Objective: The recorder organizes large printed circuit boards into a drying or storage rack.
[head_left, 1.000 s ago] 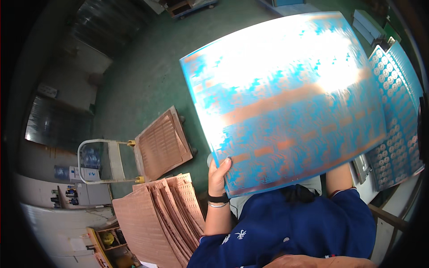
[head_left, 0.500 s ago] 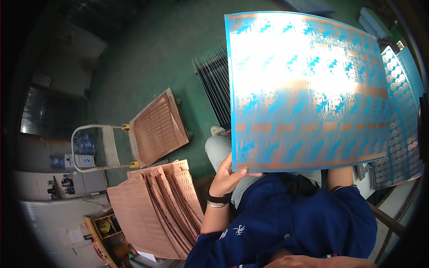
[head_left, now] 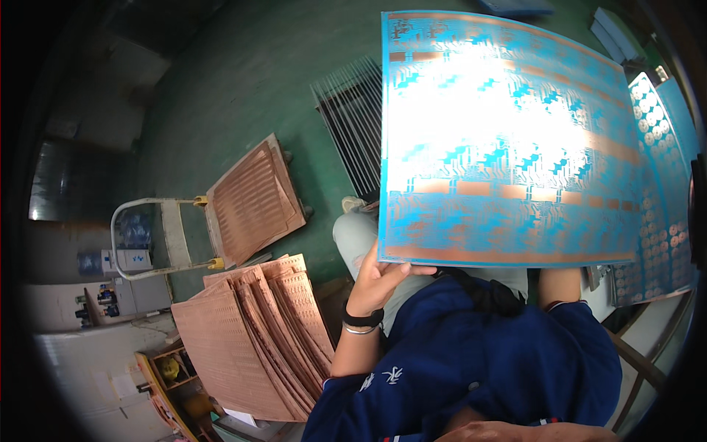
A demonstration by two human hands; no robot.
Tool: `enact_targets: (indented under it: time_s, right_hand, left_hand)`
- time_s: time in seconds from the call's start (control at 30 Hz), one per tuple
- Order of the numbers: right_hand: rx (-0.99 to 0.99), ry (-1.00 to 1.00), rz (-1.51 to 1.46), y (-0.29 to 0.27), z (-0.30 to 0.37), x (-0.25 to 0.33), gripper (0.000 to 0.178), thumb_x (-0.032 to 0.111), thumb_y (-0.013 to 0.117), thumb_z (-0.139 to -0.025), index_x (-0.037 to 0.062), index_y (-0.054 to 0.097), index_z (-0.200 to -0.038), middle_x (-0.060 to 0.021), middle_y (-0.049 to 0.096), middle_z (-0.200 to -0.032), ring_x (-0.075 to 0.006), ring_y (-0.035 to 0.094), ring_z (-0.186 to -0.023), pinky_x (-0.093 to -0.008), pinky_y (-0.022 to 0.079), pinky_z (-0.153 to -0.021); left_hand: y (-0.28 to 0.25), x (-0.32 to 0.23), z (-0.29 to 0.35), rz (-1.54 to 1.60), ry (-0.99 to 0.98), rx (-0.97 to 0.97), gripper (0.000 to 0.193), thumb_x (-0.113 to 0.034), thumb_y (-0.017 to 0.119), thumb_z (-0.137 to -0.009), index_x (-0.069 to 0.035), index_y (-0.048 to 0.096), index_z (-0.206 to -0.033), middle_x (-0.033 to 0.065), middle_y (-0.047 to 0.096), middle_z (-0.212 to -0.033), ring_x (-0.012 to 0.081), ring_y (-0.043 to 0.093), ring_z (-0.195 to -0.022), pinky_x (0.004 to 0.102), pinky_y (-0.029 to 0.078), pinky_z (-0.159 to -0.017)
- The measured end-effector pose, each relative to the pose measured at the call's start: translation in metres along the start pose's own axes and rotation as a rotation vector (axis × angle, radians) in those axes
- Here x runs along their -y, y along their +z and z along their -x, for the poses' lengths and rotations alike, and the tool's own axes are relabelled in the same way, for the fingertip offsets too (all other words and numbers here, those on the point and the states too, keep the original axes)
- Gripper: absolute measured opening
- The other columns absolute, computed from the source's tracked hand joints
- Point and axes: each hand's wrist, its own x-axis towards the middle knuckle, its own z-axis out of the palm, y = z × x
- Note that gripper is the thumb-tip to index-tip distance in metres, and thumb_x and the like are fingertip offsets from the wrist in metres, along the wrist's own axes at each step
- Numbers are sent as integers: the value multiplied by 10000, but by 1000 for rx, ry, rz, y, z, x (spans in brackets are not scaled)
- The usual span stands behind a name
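Note:
I hold up a large circuit board panel (head_left: 508,228), copper with a blue printed pattern, tilted so that bright glare covers much of its upper middle. My left hand (head_left: 379,283) is closed on the panel's near left corner, thumb along the near edge. My right forearm (head_left: 560,286) runs up behind the panel near its right end; the panel hides my right hand and its fingers. To the right stands another blue panel (head_left: 652,236) with rows of round copper shapes, partly covered by the held one.
At lower left a stack of copper-coloured panels (head_left: 213,346) stands on edge. Beyond it a flat trolley with a white handle (head_left: 116,228) carries more copper panels (head_left: 254,202). A slatted dark rack (head_left: 352,129) sits on the green floor, left of the held panel.
The held panel has tipped and its near edge has moved away from my body, with my left hand following. The glare has shifted across the surface.

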Motion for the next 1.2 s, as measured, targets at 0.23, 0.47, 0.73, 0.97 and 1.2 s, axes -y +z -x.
enact_targets:
  time_s: [0.23,0.47,0.73,0.97,1.2]
  right_hand:
    - [29,7,-34,18,8,-11,511,372,323,-952,60,289,-1355,-195,390,-1330,-306,449,-1173,-415,411,-954]
    - [43,-33,-64,26,10,-4,505,355,317,-956,62,272,-1365,-200,381,-1336,-304,449,-1177,-410,418,-953]
    - [34,-170,-56,2,12,52,500,336,311,-961,64,252,-1377,-206,371,-1342,-301,449,-1181,-404,425,-952]
    - [-31,-153,9,9,11,40,483,319,270,-970,70,243,-1382,-250,336,-1354,-288,473,-1170,-373,474,-907]
    - [-45,-148,106,15,12,38,479,309,249,-971,36,255,-1365,-269,384,-1314,-295,492,-1151,-362,477,-905]
  left_hand:
    - [24,17,-4,374,35,18,472,-12,489,-867,8,305,-1301,194,384,-1310,338,407,-1215,554,372,-968]
    - [27,22,-8,448,45,-250,441,17,480,-866,-5,341,-1284,149,450,-1255,298,462,-1161,487,402,-953]
    - [-12,6,2,541,293,-487,484,52,464,-854,-8,315,-1311,169,447,-1273,280,435,-1192,495,342,-1006]
    - [-28,-3,3,552,373,-424,467,33,458,-867,20,311,-1310,188,449,-1274,287,442,-1189,471,368,-1004]
    - [-31,-1,8,537,368,-496,459,19,472,-862,12,331,-1298,177,465,-1249,281,457,-1157,455,357,-997]
